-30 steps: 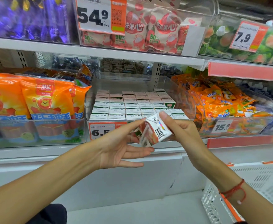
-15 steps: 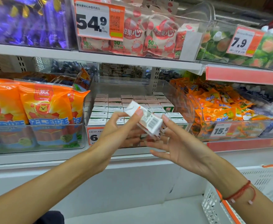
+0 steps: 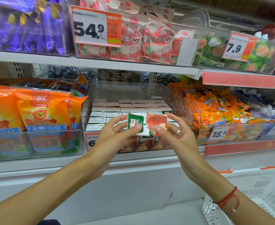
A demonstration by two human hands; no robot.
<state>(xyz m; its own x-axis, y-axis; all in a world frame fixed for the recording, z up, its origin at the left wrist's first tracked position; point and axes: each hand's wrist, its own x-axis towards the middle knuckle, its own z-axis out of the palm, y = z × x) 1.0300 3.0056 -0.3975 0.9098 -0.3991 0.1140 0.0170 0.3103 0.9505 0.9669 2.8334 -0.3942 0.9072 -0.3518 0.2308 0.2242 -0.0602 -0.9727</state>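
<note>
Juice carton [image 3: 147,124]: small, turned sideways, held up before clear shelf bin [image 3: 180,108] of matching cartons. Pinched at both ends: left hand [image 3: 112,137] on green end, right hand [image 3: 177,137] on apple-print end. Probably light, stiff at corners, walls dentable, coating slick; best gripped by edges.

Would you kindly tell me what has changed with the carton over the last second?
The carton was rotated: first gripped by the right hand, then barcode side showing, now its front shows and the left hand pinches it too. The shelf cartons and basket stayed put.
</note>
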